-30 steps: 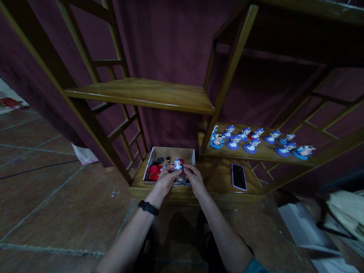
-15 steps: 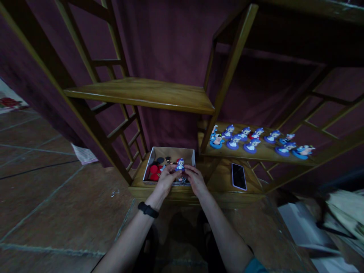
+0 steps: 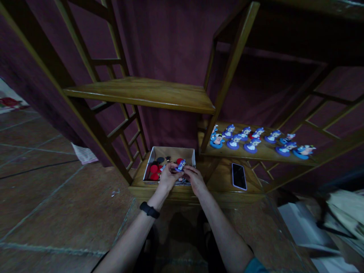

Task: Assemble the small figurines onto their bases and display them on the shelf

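A small purple-and-white figurine [image 3: 181, 164] on a purple round base is held between my two hands, above the front right part of an open cardboard box [image 3: 173, 151]. My left hand [image 3: 168, 177] grips the figurine's base from the left. From the right, the fingertips of my right hand [image 3: 194, 178] close on its other side. The figurine leans to the right. Inside the box lie red pieces [image 3: 154, 169], dark round discs [image 3: 160, 160] and other small figures, partly hidden by my hands.
On the right-hand shelf [image 3: 264, 153] stand several purple-and-white figurines [image 3: 251, 145] and a few blue-based ones [image 3: 304, 151]. A phone [image 3: 239, 176] lies on the lower wooden board. Above the box juts a wooden shelf [image 3: 139, 92]. White boxes [image 3: 304, 223] sit on the floor at right.
The figurine has gone from upright to tilted rightward, turning between my fingers. My hands stay over the box in nearly the same place.
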